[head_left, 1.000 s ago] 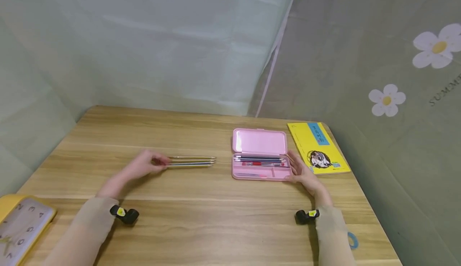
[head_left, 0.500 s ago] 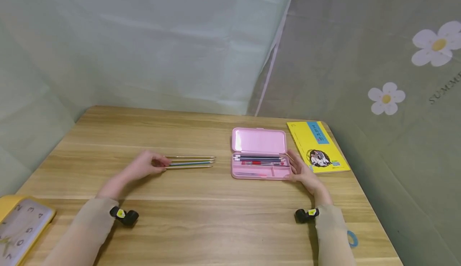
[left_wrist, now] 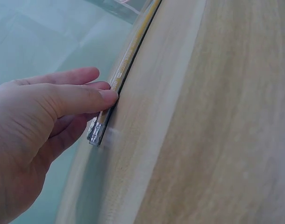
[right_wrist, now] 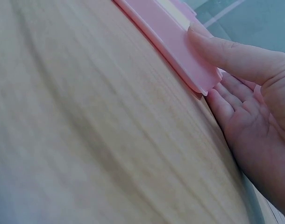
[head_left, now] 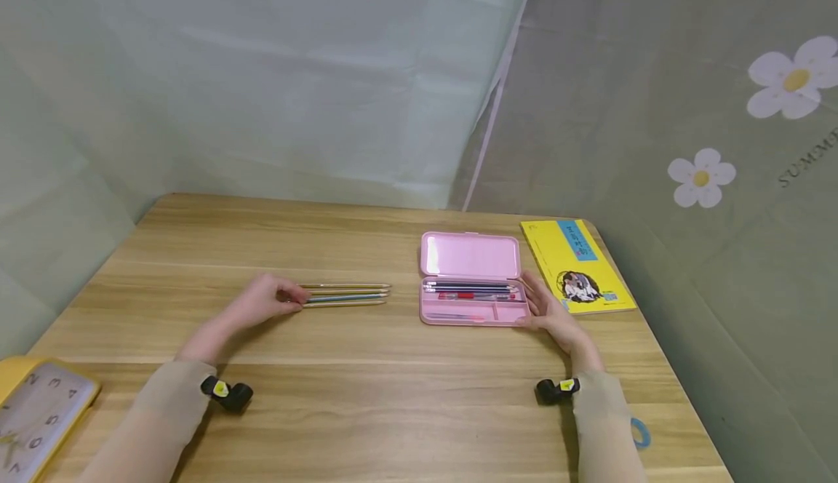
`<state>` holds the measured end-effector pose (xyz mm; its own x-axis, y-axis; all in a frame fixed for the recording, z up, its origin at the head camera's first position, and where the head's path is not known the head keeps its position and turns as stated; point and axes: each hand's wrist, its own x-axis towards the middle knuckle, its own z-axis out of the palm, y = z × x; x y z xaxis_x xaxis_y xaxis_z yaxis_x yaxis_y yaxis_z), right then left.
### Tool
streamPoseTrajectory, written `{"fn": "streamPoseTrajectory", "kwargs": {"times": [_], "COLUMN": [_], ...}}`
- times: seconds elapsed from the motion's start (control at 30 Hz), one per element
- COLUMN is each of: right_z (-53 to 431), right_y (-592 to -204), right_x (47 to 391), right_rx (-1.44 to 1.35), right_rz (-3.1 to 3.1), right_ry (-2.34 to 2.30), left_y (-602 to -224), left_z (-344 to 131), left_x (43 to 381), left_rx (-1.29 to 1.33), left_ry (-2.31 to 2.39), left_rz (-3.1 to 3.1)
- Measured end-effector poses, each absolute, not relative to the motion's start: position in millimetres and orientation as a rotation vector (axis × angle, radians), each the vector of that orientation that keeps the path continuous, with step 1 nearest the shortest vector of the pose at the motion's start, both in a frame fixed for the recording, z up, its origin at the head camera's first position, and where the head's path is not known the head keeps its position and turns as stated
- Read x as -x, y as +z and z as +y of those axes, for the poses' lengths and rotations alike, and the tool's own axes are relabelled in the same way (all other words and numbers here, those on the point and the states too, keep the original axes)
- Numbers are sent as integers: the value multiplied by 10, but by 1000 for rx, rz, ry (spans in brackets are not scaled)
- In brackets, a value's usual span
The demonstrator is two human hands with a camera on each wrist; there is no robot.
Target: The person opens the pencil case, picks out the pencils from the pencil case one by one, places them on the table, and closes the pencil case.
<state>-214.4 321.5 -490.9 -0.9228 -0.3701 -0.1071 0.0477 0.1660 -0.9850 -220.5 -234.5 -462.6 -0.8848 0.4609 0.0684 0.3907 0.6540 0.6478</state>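
Observation:
My left hand (head_left: 265, 300) pinches several pencils (head_left: 347, 296) by their left ends, thumb on the near side. They lie side by side on the wooden table, sharpened tips to the right. The left wrist view shows the thumb on a yellow pencil (left_wrist: 128, 51) just above its silver end. At the right end of a pink pencil case (head_left: 511, 316), my right hand (head_left: 553, 321) grips the case, thumb over the near rim and fingers along its side. The case's lid (head_left: 470, 256) is tipped back. Inside lie dark pencils (head_left: 468, 289) and a red pen (head_left: 466, 296).
A yellow book (head_left: 579, 268) lies behind the right hand near the table's (head_left: 393, 410) right edge. At the lower left is a yellow clock (head_left: 49, 417). A blue ring (head_left: 641, 433) sits beside the right sleeve. Fabric curtains (head_left: 294, 90) hang behind the table.
The pencils under the left hand have spread slightly, the nearest one now a little apart from the rest. Both hands have stayed nearly in place.

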Motion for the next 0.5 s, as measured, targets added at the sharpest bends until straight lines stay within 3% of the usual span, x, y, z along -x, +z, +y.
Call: {"fn": "streamPoseTrajectory", "kwargs": {"times": [0.5], "right_z": [3209], "right_y": [-4898], "right_x": [2138], "right_rx": [314], "right_rz": [2139], "right_ry": [-1810], "left_y": [-4601], "left_z": [-2326], "left_x": [2194], "left_rx": [-684], "left_ry": [1001], "left_rz": [2772]}}
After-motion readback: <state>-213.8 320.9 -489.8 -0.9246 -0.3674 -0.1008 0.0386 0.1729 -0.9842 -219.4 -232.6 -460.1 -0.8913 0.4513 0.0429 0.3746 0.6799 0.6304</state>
